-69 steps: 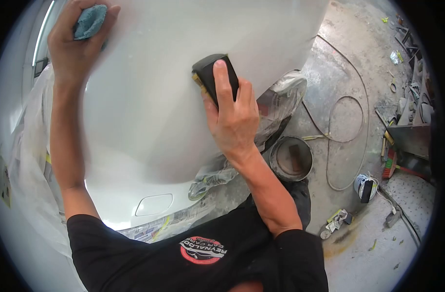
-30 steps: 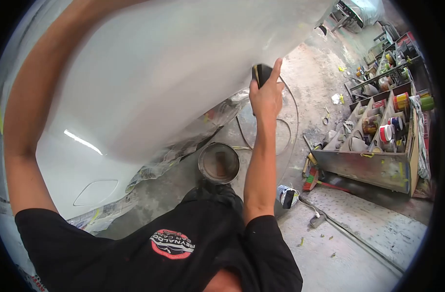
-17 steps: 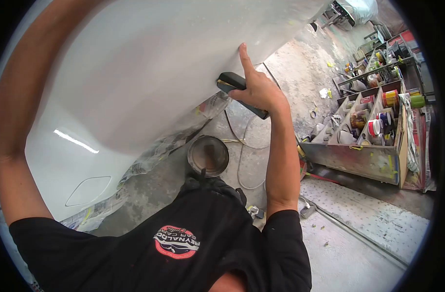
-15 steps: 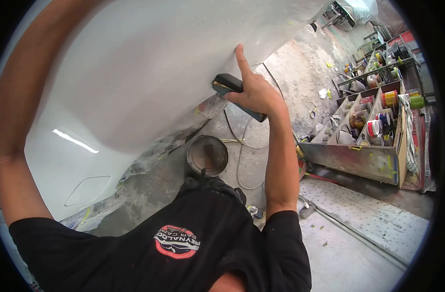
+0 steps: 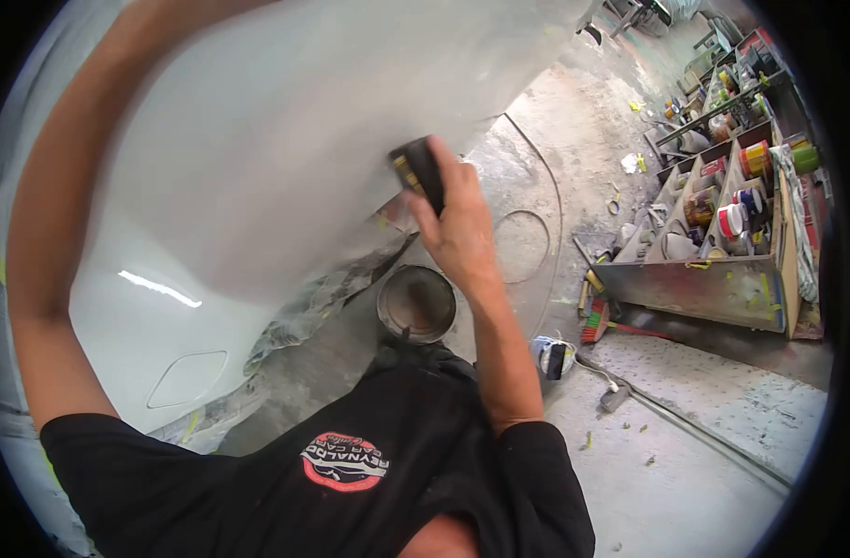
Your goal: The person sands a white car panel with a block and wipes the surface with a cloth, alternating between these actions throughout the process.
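Observation:
My right hand (image 5: 462, 223) is closed around a black sanding block (image 5: 414, 170) with yellow marks along its side. The block lies against the lower part of a pale grey-white car body panel (image 5: 257, 149), near its edge. My left arm reaches up along the left side of the panel, and its hand is beyond the top of the view. A fuel-flap outline (image 5: 188, 378) shows low on the panel, and masking film (image 5: 327, 279) hangs along its lower edge.
A round bucket (image 5: 416, 305) stands on the floor close to my body. Right of it are a hose (image 5: 555, 205), a broom head (image 5: 596, 321) and a power strip (image 5: 614, 400). A wooden rack (image 5: 694, 284) at the right holds several paint cans.
My right hand has moved left with the sanding block, which has turned more upright. The index finger, stretched along the panel before, is now at the block. The camera view has shifted slightly.

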Demonstrator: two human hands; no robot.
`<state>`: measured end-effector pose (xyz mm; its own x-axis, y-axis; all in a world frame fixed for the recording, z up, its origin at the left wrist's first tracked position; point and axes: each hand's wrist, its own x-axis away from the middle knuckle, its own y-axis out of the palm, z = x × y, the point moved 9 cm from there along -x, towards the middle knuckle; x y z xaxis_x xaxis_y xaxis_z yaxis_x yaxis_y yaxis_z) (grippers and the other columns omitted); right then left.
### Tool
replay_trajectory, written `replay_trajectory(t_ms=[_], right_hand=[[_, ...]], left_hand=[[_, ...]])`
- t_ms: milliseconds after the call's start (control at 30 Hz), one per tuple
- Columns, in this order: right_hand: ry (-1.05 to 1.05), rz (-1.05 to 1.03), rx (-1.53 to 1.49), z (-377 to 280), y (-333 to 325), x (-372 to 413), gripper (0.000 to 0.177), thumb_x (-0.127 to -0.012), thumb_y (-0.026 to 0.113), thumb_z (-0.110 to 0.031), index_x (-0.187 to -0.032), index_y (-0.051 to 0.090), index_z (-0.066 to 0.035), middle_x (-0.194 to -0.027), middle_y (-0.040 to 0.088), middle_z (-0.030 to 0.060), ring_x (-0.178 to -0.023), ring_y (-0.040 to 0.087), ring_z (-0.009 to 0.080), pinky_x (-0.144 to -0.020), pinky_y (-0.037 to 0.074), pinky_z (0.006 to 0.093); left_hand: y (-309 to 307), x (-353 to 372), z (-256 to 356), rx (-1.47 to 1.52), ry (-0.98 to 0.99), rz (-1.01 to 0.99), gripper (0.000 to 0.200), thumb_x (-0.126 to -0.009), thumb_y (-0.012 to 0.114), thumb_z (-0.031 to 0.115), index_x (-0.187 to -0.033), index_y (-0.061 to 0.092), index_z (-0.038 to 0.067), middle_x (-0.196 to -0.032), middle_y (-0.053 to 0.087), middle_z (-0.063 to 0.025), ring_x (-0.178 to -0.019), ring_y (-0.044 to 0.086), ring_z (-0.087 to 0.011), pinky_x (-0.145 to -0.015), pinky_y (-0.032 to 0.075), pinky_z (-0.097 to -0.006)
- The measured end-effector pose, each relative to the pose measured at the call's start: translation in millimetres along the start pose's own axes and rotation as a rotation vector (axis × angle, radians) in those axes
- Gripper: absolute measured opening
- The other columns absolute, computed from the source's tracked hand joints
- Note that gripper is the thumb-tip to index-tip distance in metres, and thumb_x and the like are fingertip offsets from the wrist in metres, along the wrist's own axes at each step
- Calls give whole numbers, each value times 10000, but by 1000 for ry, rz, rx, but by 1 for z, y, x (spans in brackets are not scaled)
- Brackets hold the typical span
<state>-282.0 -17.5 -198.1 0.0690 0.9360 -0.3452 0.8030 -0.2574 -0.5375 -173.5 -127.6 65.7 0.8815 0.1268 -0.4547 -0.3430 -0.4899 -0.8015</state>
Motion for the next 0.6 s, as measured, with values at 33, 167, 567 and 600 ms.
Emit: replay_trajectory(t_ms=[33,167,567,600], right_hand=[[35,217,-161,14,-2,1,764,-867,752,-119,-1543,397,-96,-1156,562,234,-1024,602,392,-875,514,460],[-57,561,-246,-8,35,2,749,-848,763,-97,-1520,431,-81,-1184,566,215,-994,599,364,-855,515,436],[472,731,-337,208,16,-98,633,-956,667,-318,-1504,449,-90,-1072,599,247,-948,615,406,-806,529,467],[463,717,-358,201,15,-97,635,-956,664,-314,-1506,443,-87,-1074,598,249,-955,615,412,-808,530,469]], left_hand=[[-1,-2,1,-25,-64,-65,168,-806,779,138,-828,616,101,-792,628,-48,-765,594,-197,-734,448,-370],[1,1,1,-146,-139,-117,198,-819,802,191,-859,626,109,-808,624,-29,-764,582,-195,-742,431,-366],[7,-1,3,-7,-105,-155,224,-849,809,8,-982,629,21,-961,677,-83,-851,644,-181,-783,513,-266],[7,-2,4,-13,-107,-156,221,-850,809,8,-977,629,22,-961,677,-84,-849,645,-182,-785,513,-265]])
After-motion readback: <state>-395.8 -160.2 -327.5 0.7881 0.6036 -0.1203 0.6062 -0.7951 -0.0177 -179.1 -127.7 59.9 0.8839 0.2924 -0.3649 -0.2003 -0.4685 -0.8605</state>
